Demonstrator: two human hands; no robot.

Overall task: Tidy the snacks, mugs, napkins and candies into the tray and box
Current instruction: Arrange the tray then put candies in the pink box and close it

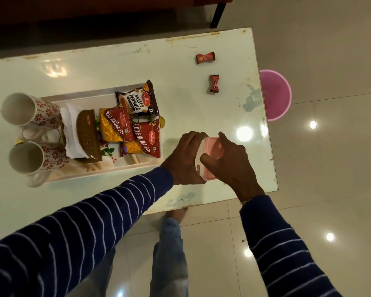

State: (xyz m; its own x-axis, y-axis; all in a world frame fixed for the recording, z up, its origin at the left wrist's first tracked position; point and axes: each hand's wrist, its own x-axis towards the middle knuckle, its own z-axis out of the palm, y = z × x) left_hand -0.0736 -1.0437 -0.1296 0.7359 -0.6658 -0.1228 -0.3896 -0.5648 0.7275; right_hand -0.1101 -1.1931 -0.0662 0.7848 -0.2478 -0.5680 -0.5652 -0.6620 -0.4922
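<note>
Near surface edge: I hold pink box [208, 159], both hands curled round it, steadying the lid.
Left hand [185, 159]: grips box side.
Right hand [234, 166]: clasps top.
Candies [205, 58]: loose, awaiting boxing.

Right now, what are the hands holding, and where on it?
Both grip the small pink-lidded plastic box near the table's front edge: left hand around its left side, right hand over the lid's right side.
</note>
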